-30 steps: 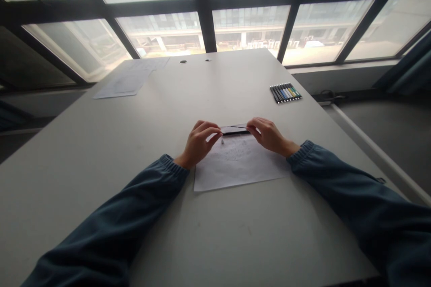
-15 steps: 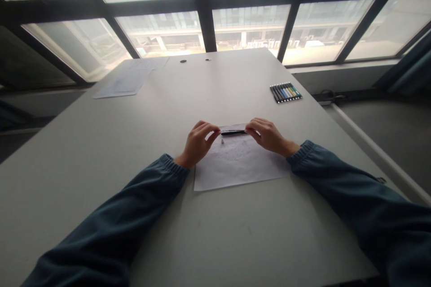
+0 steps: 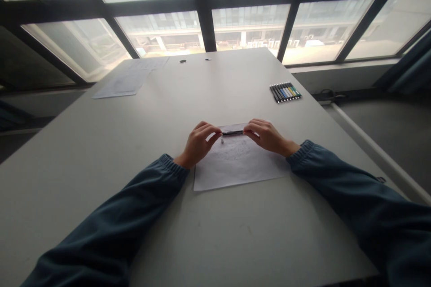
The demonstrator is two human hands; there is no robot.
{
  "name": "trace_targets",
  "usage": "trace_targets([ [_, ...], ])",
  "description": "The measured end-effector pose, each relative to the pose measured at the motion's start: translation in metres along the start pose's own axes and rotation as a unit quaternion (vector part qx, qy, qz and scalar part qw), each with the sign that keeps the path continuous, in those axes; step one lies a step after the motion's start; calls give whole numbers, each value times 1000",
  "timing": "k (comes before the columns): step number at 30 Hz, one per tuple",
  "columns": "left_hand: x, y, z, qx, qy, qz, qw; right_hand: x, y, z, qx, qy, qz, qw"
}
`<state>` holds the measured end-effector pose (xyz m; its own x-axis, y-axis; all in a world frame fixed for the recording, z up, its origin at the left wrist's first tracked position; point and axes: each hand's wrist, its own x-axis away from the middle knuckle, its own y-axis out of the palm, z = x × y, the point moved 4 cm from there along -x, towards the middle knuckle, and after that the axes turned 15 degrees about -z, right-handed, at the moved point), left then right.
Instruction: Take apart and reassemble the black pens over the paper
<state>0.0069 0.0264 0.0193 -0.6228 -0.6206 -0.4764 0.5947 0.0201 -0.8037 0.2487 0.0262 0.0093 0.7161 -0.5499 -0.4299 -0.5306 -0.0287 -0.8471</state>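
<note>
Dark sticks [image 3: 232,133] between the fingers [image 3: 212,129] lie closer together than before.

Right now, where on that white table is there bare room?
Bare: between the far-left white papers and the row of black and coloured sticks; also between the blue sleeves, nearside of the grey-marked white sheet. Crowded: that sheet's far part, where the left hand and right hand pinch slim dark rods.

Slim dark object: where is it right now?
In the head view, near centre, the slim dark object runs between the fingertips of the left hand and the right hand, over the far part of the white sheet.
</note>
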Motion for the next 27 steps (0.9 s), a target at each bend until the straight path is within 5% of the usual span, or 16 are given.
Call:
trace_targets([
  [27, -4, 1, 13, 34, 80, -21, 996, -7, 4, -18, 9, -32, -42, 999],
])
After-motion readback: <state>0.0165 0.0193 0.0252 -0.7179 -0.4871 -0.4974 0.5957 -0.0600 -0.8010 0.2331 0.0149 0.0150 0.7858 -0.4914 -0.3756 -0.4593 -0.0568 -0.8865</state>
